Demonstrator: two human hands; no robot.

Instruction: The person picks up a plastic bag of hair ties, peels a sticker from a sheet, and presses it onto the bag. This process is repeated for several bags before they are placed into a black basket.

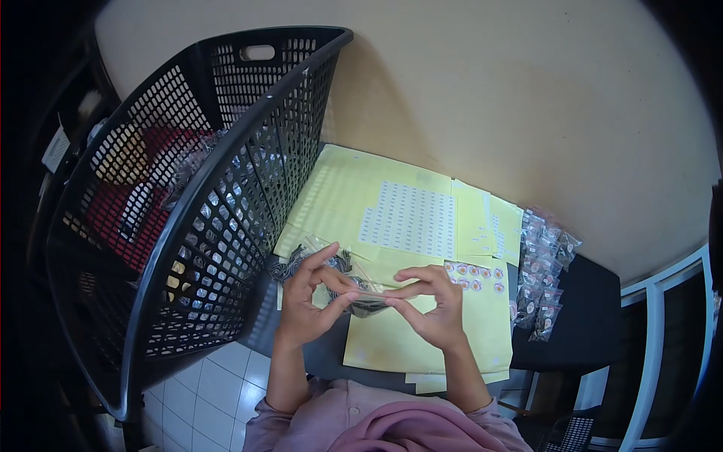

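My left hand point(307, 307) and my right hand point(437, 307) pinch the top edge of a small clear plastic bag point(367, 306) between thumbs and forefingers. The bag hangs over the front of the yellow sheets, with something dark inside that I cannot make out. Just beyond my left hand lie dark, striped bundles point(340, 261), partly covered by its fingers. Round stickers point(473, 285) in rows sit to the right of my right hand, on the yellow paper point(422, 354).
A tall black plastic basket point(218, 181) stands at the left, with bagged items inside. A sheet of small white labels point(414, 218) lies toward the wall. Filled clear bags point(538, 279) are piled at the right on the black table point(587, 309).
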